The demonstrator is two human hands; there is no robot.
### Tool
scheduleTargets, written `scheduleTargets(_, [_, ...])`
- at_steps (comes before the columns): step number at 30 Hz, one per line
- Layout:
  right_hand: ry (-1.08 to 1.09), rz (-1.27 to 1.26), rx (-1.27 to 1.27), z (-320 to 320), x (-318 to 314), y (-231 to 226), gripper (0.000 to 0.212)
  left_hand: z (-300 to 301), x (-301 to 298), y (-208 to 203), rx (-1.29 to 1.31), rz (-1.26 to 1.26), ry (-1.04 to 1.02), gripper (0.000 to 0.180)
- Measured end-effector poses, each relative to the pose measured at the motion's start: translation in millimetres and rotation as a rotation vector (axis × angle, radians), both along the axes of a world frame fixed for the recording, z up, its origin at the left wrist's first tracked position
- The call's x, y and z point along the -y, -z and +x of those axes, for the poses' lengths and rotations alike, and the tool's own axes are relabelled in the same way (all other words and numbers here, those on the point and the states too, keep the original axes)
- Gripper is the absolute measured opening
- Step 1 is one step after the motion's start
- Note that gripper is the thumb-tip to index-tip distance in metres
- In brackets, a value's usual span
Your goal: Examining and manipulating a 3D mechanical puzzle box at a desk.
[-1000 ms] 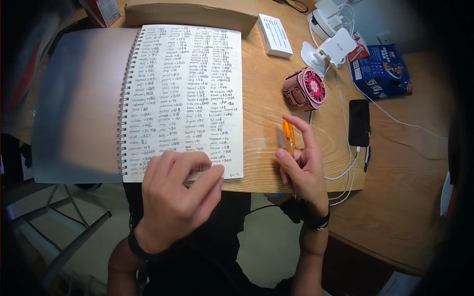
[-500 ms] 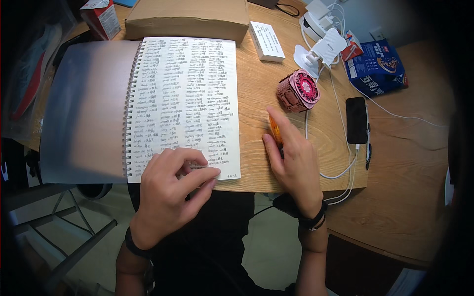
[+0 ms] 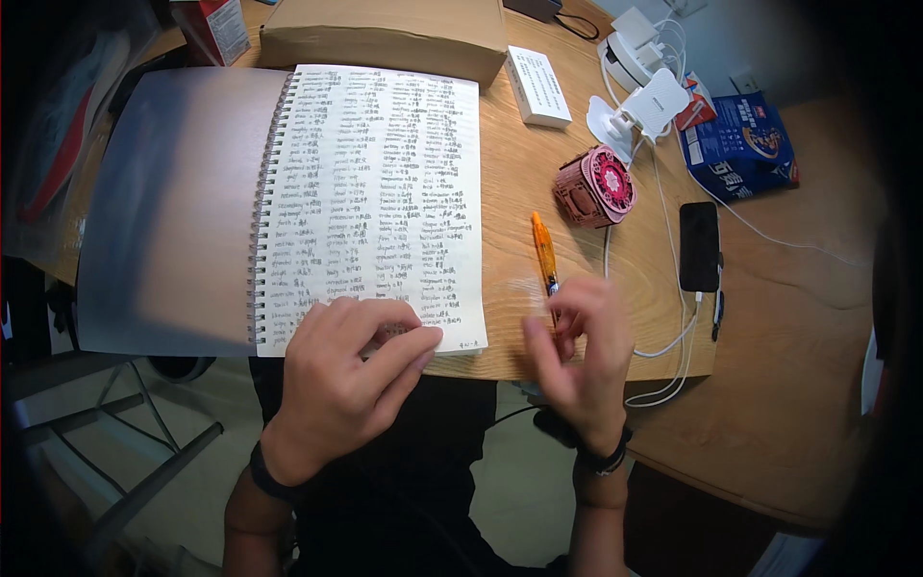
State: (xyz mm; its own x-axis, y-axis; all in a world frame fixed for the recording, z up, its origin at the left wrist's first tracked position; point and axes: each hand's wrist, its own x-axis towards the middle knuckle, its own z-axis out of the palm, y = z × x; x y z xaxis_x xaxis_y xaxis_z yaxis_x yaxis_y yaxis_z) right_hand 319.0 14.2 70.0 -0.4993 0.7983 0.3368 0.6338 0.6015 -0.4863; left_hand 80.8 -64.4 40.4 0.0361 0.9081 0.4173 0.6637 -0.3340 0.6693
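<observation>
A spiral notebook (image 3: 461, 221) lies spread on the wooden desk, its right page covered in handwritten columns. My left hand (image 3: 356, 370) rests over the bottom of that page, its fingers curled and the thumb and forefinger tips brought together. Whatever they may pinch is hidden. To the right of the notebook lies an orange pen (image 3: 545, 252). My right hand (image 3: 585, 361), somewhat smeared by motion, is at the pen's near end, with thumb and bent fingers apart and nothing visibly held.
Beyond the pen stands a pink and brown carved box (image 3: 594, 188). A phone (image 3: 700, 247) with a charging cable lies to its right. Farther back are a white stand (image 3: 659, 104), a small white box (image 3: 538, 88), a blue snack bag (image 3: 738, 144) and a cardboard box (image 3: 385, 38).
My right hand has drawn back toward me and curled its fingers, uncovering more of the pen. My left hand stays on the page. The whole view has shifted slightly.
</observation>
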Motion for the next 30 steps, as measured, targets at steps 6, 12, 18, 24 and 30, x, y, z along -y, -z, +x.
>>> scheduleTargets(6, [-0.153, -0.146, -0.206, -12, 20, 5, 0.035, 8, 0, 9, 0.121, 0.116, -0.186, 0.021])
scheduleTargets(12, [-0.115, -0.143, -0.245, -27, 19, 6, 0.031, 9, 2, -10, 0.798, -0.269, -0.213, 0.015])
scheduleTargets(18, [-0.089, -0.111, -0.29, -25, 18, 5, 0.031, 0, 0, -10, 0.628, -0.248, -0.115, 0.016])
scheduleTargets(24, [-0.123, 0.024, -0.226, -19, 23, 5, 0.036, -2, -1, -9, 0.422, -0.144, -0.04, 0.02])
scheduleTargets(30, [-0.128, 0.145, -0.161, -15, 24, 11, 0.036, 2, -3, 2, 0.107, 0.051, -0.001, 0.02])
